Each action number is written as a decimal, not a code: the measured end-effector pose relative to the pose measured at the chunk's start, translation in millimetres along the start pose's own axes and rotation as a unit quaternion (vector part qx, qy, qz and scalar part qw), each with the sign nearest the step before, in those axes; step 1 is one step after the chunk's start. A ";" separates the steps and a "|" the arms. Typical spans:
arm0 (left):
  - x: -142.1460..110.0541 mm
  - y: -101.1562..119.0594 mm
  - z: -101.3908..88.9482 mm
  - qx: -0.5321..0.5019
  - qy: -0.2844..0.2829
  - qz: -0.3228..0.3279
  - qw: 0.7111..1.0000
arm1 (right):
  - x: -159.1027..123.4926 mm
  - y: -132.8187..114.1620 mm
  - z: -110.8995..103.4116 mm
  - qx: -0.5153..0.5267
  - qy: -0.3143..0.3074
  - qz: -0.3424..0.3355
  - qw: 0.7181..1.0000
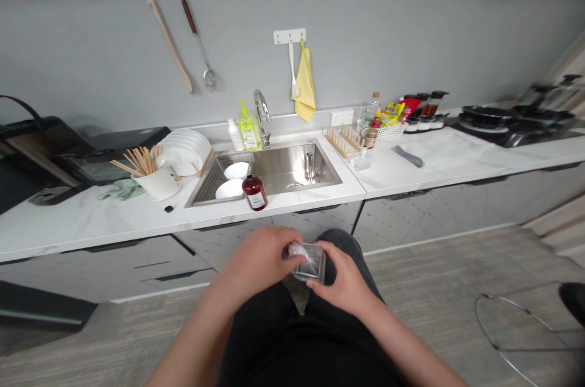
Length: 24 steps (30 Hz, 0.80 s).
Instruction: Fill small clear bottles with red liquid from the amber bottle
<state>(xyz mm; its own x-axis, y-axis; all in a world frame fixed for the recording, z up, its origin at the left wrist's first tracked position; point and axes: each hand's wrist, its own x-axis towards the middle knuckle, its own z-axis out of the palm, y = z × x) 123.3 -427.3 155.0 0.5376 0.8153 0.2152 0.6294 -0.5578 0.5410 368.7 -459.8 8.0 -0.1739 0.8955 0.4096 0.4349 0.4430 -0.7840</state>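
Clear plastic box (309,263): being held up between both hands
Left hand (256,260): grasping the box's left side
Right hand (340,278): grasping its lower right corner
Steel sink (283,167): sitting at twelve o'clock

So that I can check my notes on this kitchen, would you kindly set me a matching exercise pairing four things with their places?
Things:
1. Yellow towel
2. Red bottle
3. Chopsticks
4. Clear box

Places:
A. In a white cup
B. Between the left hand and right hand
C. On a wall hook
D. On the counter before the sink

Pairs: 1-C, 2-D, 3-A, 4-B
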 end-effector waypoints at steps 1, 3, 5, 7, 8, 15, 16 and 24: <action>-1.1 -1.6 9.9 0.005 0.009 0.010 1.000 | -2.8 -0.7 3.4 0.005 0.005 -0.001 1.000; -7.0 -9.9 33.4 -0.017 0.043 0.014 0.999 | -8.6 -0.9 9.5 0.019 0.013 0.001 1.000; -16.7 -21.1 57.2 -0.070 0.085 0.000 0.994 | -13.5 0.7 14.3 0.032 0.018 0.009 0.999; -27.9 -30.5 76.9 -0.128 0.132 -0.020 0.983 | -16.3 3.2 17.9 0.038 0.018 0.016 0.999; -33.0 -33.9 84.5 -0.153 0.147 -0.027 0.977 | -16.7 4.6 19.5 0.041 0.017 0.018 0.999; -43.7 -47.2 107.7 -0.240 0.188 -0.035 0.952 | -9.8 6.0 28.6 0.045 0.008 0.003 0.999; -43.9 -49.9 109.7 -0.252 0.200 -0.042 0.946 | -9.3 5.0 28.6 0.043 0.007 0.000 0.999; -52.9 -55.2 115.0 -0.427 0.151 0.014 0.891 | -14.0 0.3 22.2 0.041 0.005 0.001 0.999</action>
<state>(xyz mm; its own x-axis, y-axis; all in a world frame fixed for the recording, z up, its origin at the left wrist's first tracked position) 124.7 -457.5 20.3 0.2894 0.8797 0.3775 -0.1083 -0.3617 0.9260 351.6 -471.3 -8.3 -0.1647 0.8958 0.4128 0.3604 0.4443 -0.8202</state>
